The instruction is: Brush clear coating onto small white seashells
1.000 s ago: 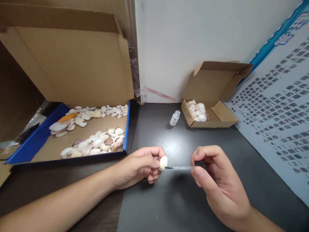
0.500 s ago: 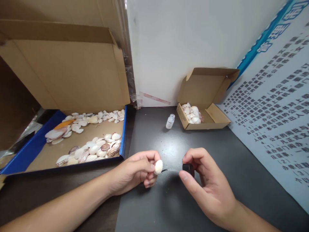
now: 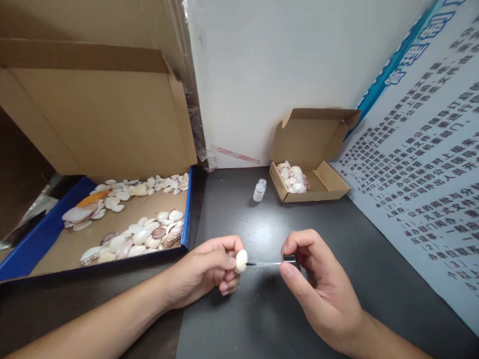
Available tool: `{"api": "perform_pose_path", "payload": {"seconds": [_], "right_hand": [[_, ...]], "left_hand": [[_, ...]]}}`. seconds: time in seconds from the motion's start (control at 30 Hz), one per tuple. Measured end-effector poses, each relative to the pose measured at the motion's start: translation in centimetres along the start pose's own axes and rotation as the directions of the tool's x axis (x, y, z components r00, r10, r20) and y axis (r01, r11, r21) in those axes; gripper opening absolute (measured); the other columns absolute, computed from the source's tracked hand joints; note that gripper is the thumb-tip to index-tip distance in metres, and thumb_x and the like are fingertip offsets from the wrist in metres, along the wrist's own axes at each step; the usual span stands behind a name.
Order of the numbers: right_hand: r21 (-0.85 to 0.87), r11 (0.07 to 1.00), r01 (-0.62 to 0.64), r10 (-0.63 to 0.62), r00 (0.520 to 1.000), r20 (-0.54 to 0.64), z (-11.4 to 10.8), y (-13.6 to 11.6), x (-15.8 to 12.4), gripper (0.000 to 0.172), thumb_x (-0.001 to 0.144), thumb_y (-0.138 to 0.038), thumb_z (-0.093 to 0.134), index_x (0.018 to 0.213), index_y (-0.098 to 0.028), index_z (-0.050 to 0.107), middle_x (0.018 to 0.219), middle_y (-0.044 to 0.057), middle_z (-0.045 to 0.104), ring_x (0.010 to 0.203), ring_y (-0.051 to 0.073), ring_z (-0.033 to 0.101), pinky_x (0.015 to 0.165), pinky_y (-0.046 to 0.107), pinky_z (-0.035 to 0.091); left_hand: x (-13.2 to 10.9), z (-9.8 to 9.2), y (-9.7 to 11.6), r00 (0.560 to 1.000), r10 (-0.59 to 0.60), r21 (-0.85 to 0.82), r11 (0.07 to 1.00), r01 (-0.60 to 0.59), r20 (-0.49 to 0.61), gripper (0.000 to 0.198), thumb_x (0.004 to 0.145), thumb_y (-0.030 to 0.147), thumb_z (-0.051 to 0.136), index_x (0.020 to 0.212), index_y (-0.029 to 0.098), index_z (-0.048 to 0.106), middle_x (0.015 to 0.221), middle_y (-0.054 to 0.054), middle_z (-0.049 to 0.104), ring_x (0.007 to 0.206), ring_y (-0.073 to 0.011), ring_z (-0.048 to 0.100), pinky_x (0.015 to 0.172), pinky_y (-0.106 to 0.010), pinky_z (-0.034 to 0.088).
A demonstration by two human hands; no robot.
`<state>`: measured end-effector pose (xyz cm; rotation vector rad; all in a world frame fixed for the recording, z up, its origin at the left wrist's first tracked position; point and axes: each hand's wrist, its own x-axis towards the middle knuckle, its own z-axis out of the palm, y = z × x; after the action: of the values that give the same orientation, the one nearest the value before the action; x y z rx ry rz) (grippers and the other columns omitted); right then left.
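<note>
Between the thumb and fingers of my left hand (image 3: 213, 267) is a small, ribbed, cream-white seashell (image 3: 241, 262). My right hand (image 3: 324, 289) pinches the black cap of a brush (image 3: 290, 259). Its thin clear stem points left, and the dark tip meets the right edge of the shell; whether it presses on it I cannot tell. Beyond the hands, a small clear glass bottle (image 3: 259, 191) with a label stands upright and uncapped on the dark table (image 3: 239, 214).
At left lies an open blue-edged cardboard box (image 3: 129, 212) with many seashells in two groups. A smaller open cardboard box (image 3: 318, 194) at the back right holds a pile of shells. A white panel (image 3: 277, 60) stands behind, and a printed poster (image 3: 419, 164) slopes along the right.
The brush stem is now straight and level, its tip at the shell's edge, where it looked bent before. The whole view has shifted slightly, so the surroundings sit further left.
</note>
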<state>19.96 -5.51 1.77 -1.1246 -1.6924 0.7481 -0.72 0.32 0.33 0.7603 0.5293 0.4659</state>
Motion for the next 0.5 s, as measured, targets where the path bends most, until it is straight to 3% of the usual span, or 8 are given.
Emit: {"api": "perform_pose_path", "payload": {"seconds": [0.23, 0.5], "right_hand": [[-0.051, 0.998, -0.021, 0.023, 0.998, 0.05, 0.21, 0.34, 0.19, 0.013, 0.091, -0.017, 0.055, 0.097, -0.026, 0.048, 0.071, -0.005, 0.05, 0.058, 0.012, 0.052, 0.055, 0.022, 0.046], [-0.026, 1.0, -0.013, 0.013, 1.0, 0.013, 0.08, 0.02, 0.17, 0.008, 0.091, -0.018, 0.051, 0.092, -0.024, 0.046, 0.068, -0.004, 0.048, 0.058, 0.013, 0.05, 0.053, 0.024, 0.045]], "left_hand": [[-0.06, 0.13, 0.04, 1.0, 0.0, 0.008, 1.0, 0.0, -0.023, 0.012, 0.076, 0.021, 0.062, 0.075, 0.016, 0.051, 0.058, 0.003, 0.047, 0.048, -0.0079, 0.042, 0.053, -0.023, 0.031], [-0.08, 0.3, 0.06, 1.0, 0.009, 0.009, 1.0, -0.008, -0.024, 0.012, 0.075, 0.022, 0.062, 0.075, 0.016, 0.052, 0.058, 0.004, 0.046, 0.048, -0.008, 0.042, 0.053, -0.023, 0.03]]}}
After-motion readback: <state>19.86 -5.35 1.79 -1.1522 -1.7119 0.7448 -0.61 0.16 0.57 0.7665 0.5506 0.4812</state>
